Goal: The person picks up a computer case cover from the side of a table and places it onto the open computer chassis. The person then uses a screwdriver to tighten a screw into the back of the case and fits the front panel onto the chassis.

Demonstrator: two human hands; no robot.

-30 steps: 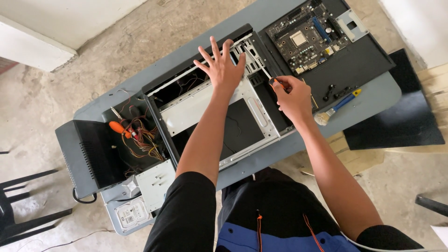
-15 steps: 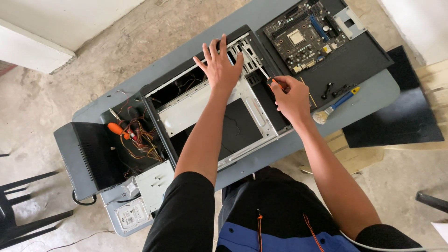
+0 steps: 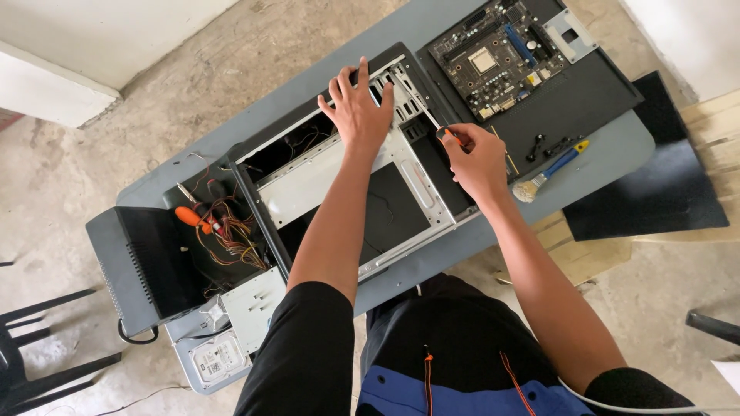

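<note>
Nearest the camera, the person's lap in dark trousers with blue panels fills the bottom edge; both black sleeves are cut off there. The grey tabletop (image 3: 617, 150) carries an opened black and silver metal computer case (image 3: 347, 192) lying on its side. The right hand (image 3: 478, 158) is closed around an orange-handled screwdriver (image 3: 432, 123); most of the handle is hidden in the fist, and the thin shaft runs up and left to the case's rear panel, its tip too small to make out. Just left of it, the left hand (image 3: 358, 112) lies flat with fingers spread wide on the case's perforated rear edge, holding nothing. Right of the right hand lie a blue-handled brush (image 3: 551, 169) and small black parts, indistinct. Beyond it rests a dark green motherboard (image 3: 493, 58) on a black panel. Far left of the left hand, tangled orange and red wires (image 3: 227, 227) obscure the case interior.
</note>
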